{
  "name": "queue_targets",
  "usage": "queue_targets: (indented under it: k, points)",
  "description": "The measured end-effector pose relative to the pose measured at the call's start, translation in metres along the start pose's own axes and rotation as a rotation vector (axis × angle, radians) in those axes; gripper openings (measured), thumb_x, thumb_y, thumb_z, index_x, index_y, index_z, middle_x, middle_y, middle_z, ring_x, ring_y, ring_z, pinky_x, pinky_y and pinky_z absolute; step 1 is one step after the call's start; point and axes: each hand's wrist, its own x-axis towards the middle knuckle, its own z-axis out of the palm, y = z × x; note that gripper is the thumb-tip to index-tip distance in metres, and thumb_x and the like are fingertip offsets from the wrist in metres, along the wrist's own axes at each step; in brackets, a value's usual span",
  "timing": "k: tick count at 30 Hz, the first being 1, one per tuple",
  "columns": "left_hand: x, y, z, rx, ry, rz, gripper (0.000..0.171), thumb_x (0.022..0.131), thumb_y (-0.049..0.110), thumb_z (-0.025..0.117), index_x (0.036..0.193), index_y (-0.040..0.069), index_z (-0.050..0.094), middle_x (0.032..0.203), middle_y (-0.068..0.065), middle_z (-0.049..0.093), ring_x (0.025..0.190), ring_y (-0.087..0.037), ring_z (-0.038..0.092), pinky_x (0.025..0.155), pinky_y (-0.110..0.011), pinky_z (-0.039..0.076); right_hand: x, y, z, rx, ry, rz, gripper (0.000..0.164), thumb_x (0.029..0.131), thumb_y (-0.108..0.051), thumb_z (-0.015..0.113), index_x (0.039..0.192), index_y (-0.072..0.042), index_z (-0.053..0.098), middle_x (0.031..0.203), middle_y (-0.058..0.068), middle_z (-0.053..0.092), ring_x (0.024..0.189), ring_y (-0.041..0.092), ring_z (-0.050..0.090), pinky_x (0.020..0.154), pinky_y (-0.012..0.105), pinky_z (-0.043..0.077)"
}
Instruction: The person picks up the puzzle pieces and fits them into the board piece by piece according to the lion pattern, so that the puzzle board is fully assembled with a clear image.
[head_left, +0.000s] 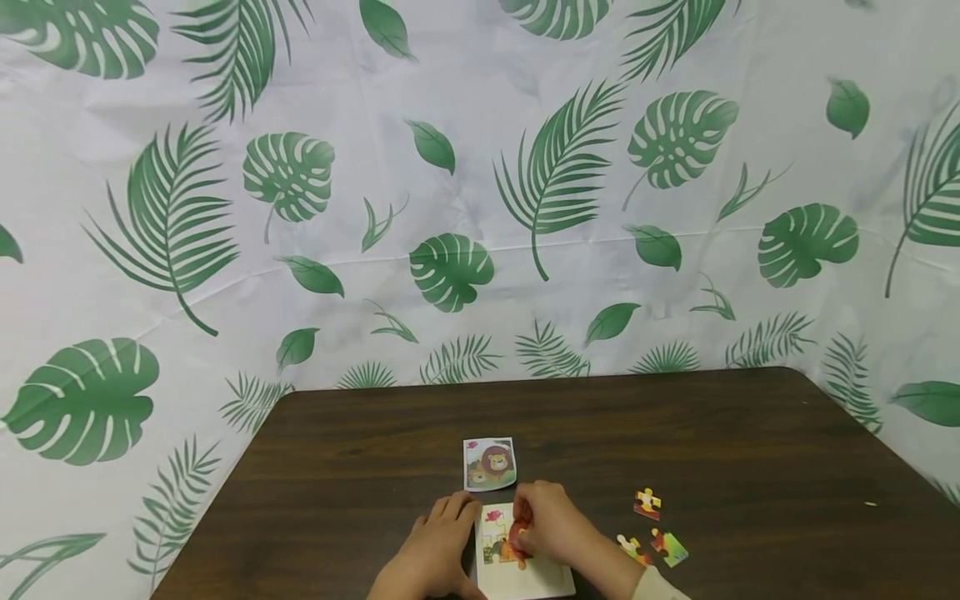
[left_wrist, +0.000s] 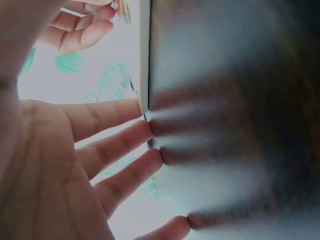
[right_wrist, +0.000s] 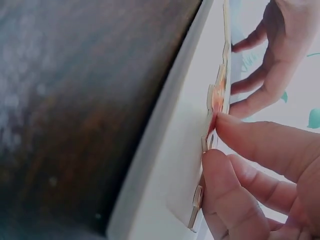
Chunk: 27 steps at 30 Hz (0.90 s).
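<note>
A white puzzle board (head_left: pixel 528 582) lies on the dark table, several joined pieces (head_left: pixel 495 548) with orange and green print on it. My left hand (head_left: pixel 435 546) lies along the board's left side, thumb near the front and fingertips by the far left corner. In the left wrist view its fingers (left_wrist: pixel 122 142) are straight, one touching the board's edge. From the right, my right hand (head_left: pixel 553 523) reaches over the board and pinches a reddish-brown puzzle piece (head_left: pixel 516 533) between thumb and fingers. In the right wrist view, that piece is close against the board beside the joined ones, partly hidden by fingertips.
Just behind the board lies a picture card (head_left: pixel 489 467) with lions. Three loose puzzle pieces sit to the right: one farther back (head_left: pixel 647 503), one nearer (head_left: pixel 633 548) and a green-and-red one (head_left: pixel 671 547). A leaf-print cloth (head_left: pixel 360 317) hangs behind the table (head_left: pixel 360 433).
</note>
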Motion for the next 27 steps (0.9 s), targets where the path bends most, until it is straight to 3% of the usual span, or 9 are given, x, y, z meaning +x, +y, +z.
queue_targets:
  k: [5,12,27]
  points:
    - [0.000,0.000,0.000,-0.026,-0.028,-0.022,0.104,0.053,0.053,0.082,0.136,0.005,0.042,0.136,-0.014,0.037,0.123,-0.035,0.035,0.085,-0.061,0.037,0.000,0.001,0.000,0.064,-0.017,-0.003,0.022,0.068,-0.007,0.078,0.071,-0.009,0.056,0.067,-0.004,0.047,0.060,0.007,0.041,0.051,0.023,0.037]
    - [0.001,-0.001,0.000,-0.041,-0.021,-0.031,0.103,0.052,0.051,0.083,0.134,0.005,0.043,0.135,-0.013,0.037,0.123,-0.034,0.034,0.087,-0.061,0.035,-0.001,0.003,-0.012,0.203,-0.075,0.061,0.014,0.078,-0.014,0.072,0.077,-0.008,0.059,0.070,-0.005,0.053,0.061,0.009,0.049,0.053,0.025,0.042]
    - [0.002,-0.002,0.000,-0.043,-0.035,-0.029,0.104,0.051,0.051,0.084,0.135,0.008,0.042,0.135,-0.013,0.036,0.122,-0.033,0.034,0.086,-0.060,0.036,-0.015,0.034,-0.064,0.318,0.020,0.206,0.022,0.081,-0.019,0.071,0.091,-0.002,0.061,0.078,0.003,0.057,0.070,0.019,0.058,0.059,0.034,0.051]
